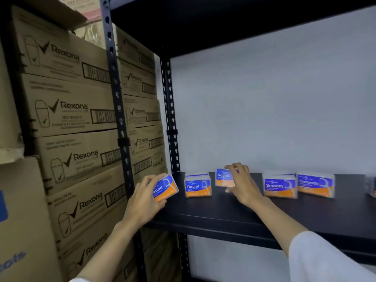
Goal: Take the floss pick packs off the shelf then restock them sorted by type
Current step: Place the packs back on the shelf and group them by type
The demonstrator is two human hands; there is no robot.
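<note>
Blue-and-orange floss pick packs stand on a black shelf [213, 212]. My left hand [142, 198] grips a tilted "Round" pack [165, 187] at the shelf's left end. A second "Round" pack [197, 187] stands upright beside it. My right hand [242, 184] grips a third "Round" pack [223, 178] further back, fingers over its top and thumb below. To the right stand two "Smooth" packs [280, 187], [316, 185]. Another pack [372, 188] is cut off by the right frame edge.
Stacked brown Rexona cartons [71, 119] fill the left side beyond the black perforated upright [116, 88]. A rear upright [169, 110] stands at the shelf's back left corner. A pale wall [274, 108] backs the shelf, and another shelf board [223, 21] hangs overhead.
</note>
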